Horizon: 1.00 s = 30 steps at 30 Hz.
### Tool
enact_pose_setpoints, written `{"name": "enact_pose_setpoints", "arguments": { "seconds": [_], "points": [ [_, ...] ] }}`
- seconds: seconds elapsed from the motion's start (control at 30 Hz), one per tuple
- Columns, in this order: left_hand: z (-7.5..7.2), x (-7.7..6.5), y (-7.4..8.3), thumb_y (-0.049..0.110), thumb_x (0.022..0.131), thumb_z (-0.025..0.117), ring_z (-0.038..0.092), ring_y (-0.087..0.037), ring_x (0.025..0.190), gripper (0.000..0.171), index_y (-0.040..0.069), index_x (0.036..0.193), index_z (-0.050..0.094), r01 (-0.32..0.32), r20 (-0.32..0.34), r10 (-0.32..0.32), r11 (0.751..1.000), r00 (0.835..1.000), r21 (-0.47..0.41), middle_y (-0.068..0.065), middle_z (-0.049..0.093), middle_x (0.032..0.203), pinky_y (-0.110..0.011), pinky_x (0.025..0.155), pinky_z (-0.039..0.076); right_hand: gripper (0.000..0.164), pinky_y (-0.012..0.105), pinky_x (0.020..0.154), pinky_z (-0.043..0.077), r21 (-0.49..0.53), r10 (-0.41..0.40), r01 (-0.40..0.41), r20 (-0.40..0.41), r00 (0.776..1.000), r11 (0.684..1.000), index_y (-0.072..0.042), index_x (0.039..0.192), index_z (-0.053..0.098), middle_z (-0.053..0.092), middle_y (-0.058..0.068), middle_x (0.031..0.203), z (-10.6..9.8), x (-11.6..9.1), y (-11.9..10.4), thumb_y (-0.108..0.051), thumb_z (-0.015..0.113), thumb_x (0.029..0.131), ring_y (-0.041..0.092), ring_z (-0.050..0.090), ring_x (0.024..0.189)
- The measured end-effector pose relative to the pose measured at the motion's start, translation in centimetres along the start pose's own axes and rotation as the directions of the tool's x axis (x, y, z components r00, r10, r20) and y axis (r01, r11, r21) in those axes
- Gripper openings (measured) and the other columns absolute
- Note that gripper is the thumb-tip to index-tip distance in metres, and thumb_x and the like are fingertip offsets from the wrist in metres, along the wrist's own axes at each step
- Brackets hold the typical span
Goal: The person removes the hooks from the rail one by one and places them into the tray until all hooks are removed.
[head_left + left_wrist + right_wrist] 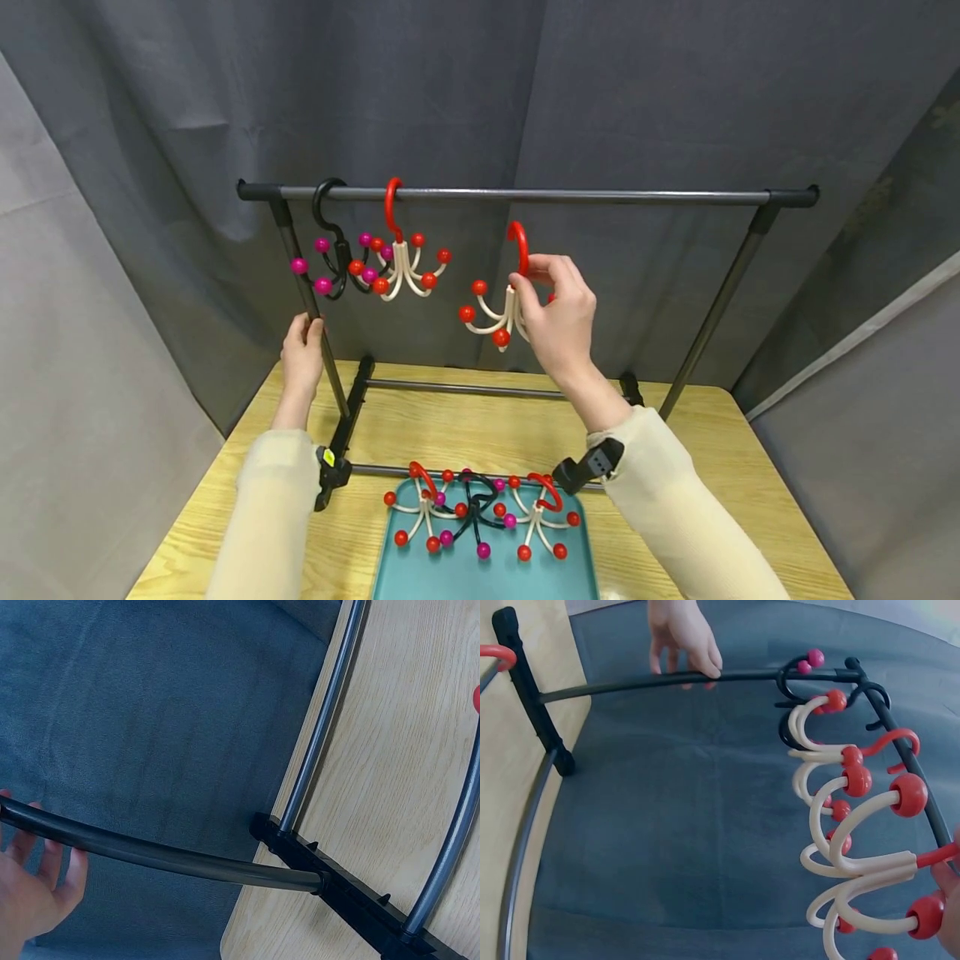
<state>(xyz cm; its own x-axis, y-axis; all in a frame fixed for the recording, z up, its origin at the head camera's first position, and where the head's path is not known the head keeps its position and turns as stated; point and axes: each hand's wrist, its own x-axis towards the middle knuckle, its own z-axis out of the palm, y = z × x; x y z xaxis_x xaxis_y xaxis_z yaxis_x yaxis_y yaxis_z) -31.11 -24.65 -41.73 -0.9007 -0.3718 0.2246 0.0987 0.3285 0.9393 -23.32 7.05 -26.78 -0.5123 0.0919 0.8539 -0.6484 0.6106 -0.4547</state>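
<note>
My right hand (pixel 561 312) pinches the red hook (pixel 518 242) of a cream multi-arm hanger with red ball tips (pixel 501 337). The hook's curve sits a little below the rack's top bar (pixel 600 197) in the head view. At the left, my left hand (pixel 302 354) holds the rack's side post (pixel 330 371), its fingers behind the tube in the left wrist view. A black hanger with magenta balls (pixel 341 254) and another cream hanger with a red hook (pixel 401 267) hang side by side near the bar's left end. Part of the held hanger is hidden behind my right hand.
On the wooden table (pixel 675 467) a teal tray (pixel 480 579) carries two cream hangers (pixel 536 517) and a black one (pixel 474 508) between them. The rack's black left foot (pixel 345 442) stands beside the tray. A grey curtain (pixel 637 100) hangs behind.
</note>
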Motion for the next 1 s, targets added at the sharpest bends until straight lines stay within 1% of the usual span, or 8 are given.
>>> {"name": "enact_pose_setpoints", "arguments": {
  "seconds": [0.17,0.3,0.5,0.63,0.73,0.87,1.0],
  "points": [
    [0.0,0.2,0.0,0.034,0.096,0.042,0.048,-0.030,0.109,0.029,0.013,0.113,0.053,-0.029,-0.004,0.029,1.000,1.000,-0.001,-0.016,0.059,0.110,-0.046,0.092,0.033,0.017,0.028,0.062,0.039,-0.001,-0.013,0.013,0.018,1.000,1.000,-0.004,0.094,0.063,0.062,0.008,0.089,0.1,-1.4,0.0,-0.012,0.069,0.080,0.018,0.064,0.081],
    [0.1,0.2,-0.1,0.033,0.096,0.042,0.048,-0.030,0.111,0.029,0.012,0.113,0.053,-0.031,-0.001,0.031,0.999,1.000,-0.010,-0.016,0.059,0.111,-0.046,0.093,0.033,0.017,0.027,0.062,0.040,-0.005,-0.010,0.010,0.040,0.999,1.000,-0.005,0.094,0.063,0.064,0.006,0.088,0.2,-2.4,0.0,-0.014,0.069,0.081,0.017,0.063,0.081],
    [0.0,0.2,-0.3,0.034,0.096,0.041,0.048,-0.030,0.111,0.030,0.013,0.114,0.052,-0.016,0.002,0.016,1.000,1.000,-0.014,-0.017,0.059,0.112,-0.046,0.093,0.032,0.018,0.028,0.067,0.046,0.014,-0.001,0.000,0.068,0.998,1.000,-0.005,0.095,0.063,0.064,0.005,0.087,0.2,-3.7,-0.1,-0.013,0.069,0.081,0.016,0.063,0.080],
    [0.0,0.2,-0.3,0.035,0.096,0.041,0.048,-0.030,0.111,0.031,0.013,0.115,0.052,-0.014,0.004,0.014,1.000,1.000,-0.010,-0.016,0.059,0.111,-0.046,0.093,0.033,0.018,0.033,0.071,0.049,0.030,0.007,-0.010,0.084,0.996,1.000,-0.004,0.096,0.063,0.064,0.005,0.086,0.2,-4.7,-0.1,-0.012,0.069,0.081,0.017,0.063,0.079],
    [0.0,0.2,-0.3,0.035,0.096,0.041,0.048,-0.030,0.111,0.031,0.012,0.115,0.052,-0.016,0.003,0.016,1.000,1.000,-0.010,-0.016,0.059,0.111,-0.046,0.093,0.032,0.017,0.034,0.072,0.050,0.036,0.000,-0.005,0.116,0.993,0.999,-0.004,0.095,0.063,0.064,0.005,0.086,0.2,-5.4,-0.3,-0.010,0.069,0.081,0.016,0.063,0.079],
    [0.0,0.2,-0.3,0.035,0.096,0.041,0.048,-0.030,0.110,0.031,0.013,0.115,0.052,-0.013,-0.001,0.013,1.000,1.000,-0.015,-0.016,0.059,0.111,-0.045,0.093,0.033,0.017,0.032,0.071,0.051,0.042,-0.008,0.001,0.179,0.984,0.999,-0.004,0.096,0.063,0.063,0.004,0.086,0.2,-6.4,-0.4,-0.010,0.068,0.081,0.013,0.062,0.078],
    [0.0,0.3,-0.3,0.035,0.096,0.041,0.048,-0.030,0.109,0.031,0.013,0.115,0.052,-0.011,-0.001,0.011,1.000,1.000,-0.014,-0.016,0.059,0.111,-0.046,0.092,0.033,0.018,0.027,0.072,0.051,0.042,0.005,-0.014,0.221,0.975,0.999,-0.006,0.097,0.063,0.062,0.002,0.086,0.1,-7.3,-0.7,-0.010,0.068,0.081,0.010,0.062,0.078]
  ]
}}
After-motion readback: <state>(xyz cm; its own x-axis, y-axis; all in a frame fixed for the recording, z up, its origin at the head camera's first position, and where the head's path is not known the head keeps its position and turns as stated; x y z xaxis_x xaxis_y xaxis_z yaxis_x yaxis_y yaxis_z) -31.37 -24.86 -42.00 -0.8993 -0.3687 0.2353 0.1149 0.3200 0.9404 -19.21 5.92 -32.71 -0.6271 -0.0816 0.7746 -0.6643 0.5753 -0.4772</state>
